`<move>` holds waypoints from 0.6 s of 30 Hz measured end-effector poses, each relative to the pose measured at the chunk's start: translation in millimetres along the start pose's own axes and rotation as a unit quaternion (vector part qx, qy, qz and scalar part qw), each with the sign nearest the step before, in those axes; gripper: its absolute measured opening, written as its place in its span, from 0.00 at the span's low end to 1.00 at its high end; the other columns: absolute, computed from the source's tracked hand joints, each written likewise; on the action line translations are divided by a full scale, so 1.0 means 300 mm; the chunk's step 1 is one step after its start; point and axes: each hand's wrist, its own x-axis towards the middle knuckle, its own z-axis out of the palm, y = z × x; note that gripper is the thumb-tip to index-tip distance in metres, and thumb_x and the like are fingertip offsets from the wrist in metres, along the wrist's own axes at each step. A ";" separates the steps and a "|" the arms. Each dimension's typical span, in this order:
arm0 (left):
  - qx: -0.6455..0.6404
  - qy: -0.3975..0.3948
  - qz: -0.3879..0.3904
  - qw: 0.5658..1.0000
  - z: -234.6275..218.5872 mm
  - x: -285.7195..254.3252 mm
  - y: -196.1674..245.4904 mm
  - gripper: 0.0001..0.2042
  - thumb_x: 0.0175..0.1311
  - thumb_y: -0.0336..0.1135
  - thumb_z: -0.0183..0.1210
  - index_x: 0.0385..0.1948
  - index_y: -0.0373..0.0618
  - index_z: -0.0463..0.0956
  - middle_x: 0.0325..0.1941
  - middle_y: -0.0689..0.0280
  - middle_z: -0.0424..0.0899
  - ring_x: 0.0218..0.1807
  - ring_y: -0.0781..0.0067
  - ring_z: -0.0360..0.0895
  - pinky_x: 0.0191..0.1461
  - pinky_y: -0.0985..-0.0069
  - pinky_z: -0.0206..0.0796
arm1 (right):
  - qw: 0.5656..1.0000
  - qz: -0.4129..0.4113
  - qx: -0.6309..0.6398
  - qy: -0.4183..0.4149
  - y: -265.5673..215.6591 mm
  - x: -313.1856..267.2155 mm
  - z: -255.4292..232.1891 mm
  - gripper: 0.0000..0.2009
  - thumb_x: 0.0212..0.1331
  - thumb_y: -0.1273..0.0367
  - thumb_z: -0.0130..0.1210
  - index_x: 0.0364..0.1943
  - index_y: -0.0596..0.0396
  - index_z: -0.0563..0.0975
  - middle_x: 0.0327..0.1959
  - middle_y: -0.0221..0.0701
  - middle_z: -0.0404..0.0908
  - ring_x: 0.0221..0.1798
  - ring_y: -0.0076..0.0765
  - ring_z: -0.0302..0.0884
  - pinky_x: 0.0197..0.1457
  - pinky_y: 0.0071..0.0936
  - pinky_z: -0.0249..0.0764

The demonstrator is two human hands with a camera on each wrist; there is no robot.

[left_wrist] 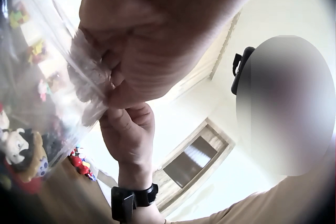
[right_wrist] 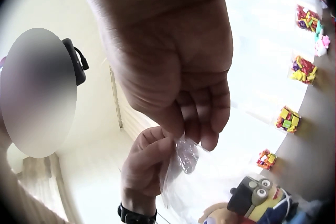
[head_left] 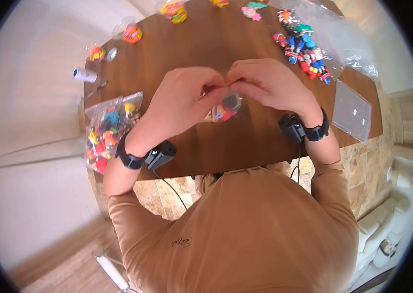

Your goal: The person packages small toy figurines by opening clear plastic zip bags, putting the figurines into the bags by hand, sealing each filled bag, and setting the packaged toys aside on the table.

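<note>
A clear plastic bag (right_wrist: 186, 155) with small toy figures hangs from both hands above the table. My left hand (head_left: 182, 95) pinches its top edge, and my right hand (head_left: 275, 85) pinches the same edge close beside it, fingertips nearly meeting. Inside, a goggled yellow figure (right_wrist: 260, 198) with a black hat shows in the right wrist view. A white-faced figure (left_wrist: 20, 148) shows through the film in the left wrist view. Most of the bag is hidden under my hands in the head view.
At left lies another filled bag of figures (head_left: 101, 146); loose figures (head_left: 309, 53) are piled at back right beside clear wrapping (head_left: 362, 58). A flat plastic sleeve (head_left: 352, 112) lies at right. Containers of colourful pieces (head_left: 173, 12) line the far edge, with a white bottle (head_left: 84, 74) at left.
</note>
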 end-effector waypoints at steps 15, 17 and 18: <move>0.069 0.021 0.047 0.996 0.016 -0.016 0.001 0.06 0.61 0.33 0.61 0.33 0.41 0.80 0.30 0.59 0.82 0.34 0.55 0.79 0.39 0.64 0.70 | 0.999 -0.024 -0.022 0.003 0.008 -0.012 0.001 0.04 0.63 0.71 0.56 0.38 0.56 0.78 0.35 0.31 0.80 0.35 0.39 0.78 0.37 0.31 0.72; 0.112 0.058 0.115 0.985 0.024 -0.012 -0.006 0.05 0.60 0.29 0.63 0.35 0.40 0.79 0.28 0.61 0.79 0.28 0.63 0.77 0.32 0.72 0.68 | 0.999 -0.024 -0.021 0.005 0.011 -0.012 -0.001 0.04 0.62 0.71 0.56 0.38 0.56 0.78 0.35 0.31 0.80 0.35 0.39 0.78 0.36 0.31 0.72; 0.112 0.056 0.116 0.985 0.029 -0.010 -0.011 0.05 0.60 0.29 0.63 0.35 0.40 0.79 0.28 0.61 0.79 0.28 0.63 0.77 0.32 0.72 0.68 | 1.000 -0.024 -0.019 0.005 0.013 -0.012 -0.001 0.04 0.62 0.71 0.56 0.38 0.56 0.78 0.35 0.31 0.80 0.35 0.39 0.79 0.36 0.30 0.72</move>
